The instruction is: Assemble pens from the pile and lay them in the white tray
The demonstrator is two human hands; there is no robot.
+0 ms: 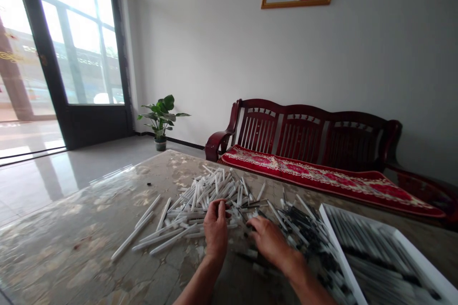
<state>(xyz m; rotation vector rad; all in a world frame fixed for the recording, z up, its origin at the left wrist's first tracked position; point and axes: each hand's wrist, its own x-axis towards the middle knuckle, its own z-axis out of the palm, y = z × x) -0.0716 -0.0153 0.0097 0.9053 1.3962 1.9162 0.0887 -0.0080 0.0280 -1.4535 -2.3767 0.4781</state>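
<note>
My left hand (216,228) is at the near edge of a heap of white pen barrels (200,195), thumb and fingers pinched together. Whatever lies between those fingertips is too small to make out. Just to its right, my right hand (267,238) has its fingers curled inward over the table, slightly blurred; what they hold is hidden. Beyond and beside the right hand lies a pile of dark pen parts (304,224), mixed with some pale sticks. Several long white barrels lie apart at the left of the heap.
A white box (343,257) holding rows of pens stands at the right. The patterned table (89,243) stretches left, with a small dark bit on it. Behind are a wooden bench (300,128) with a red cover (286,167), a potted plant (161,116) and a glass door (82,43).
</note>
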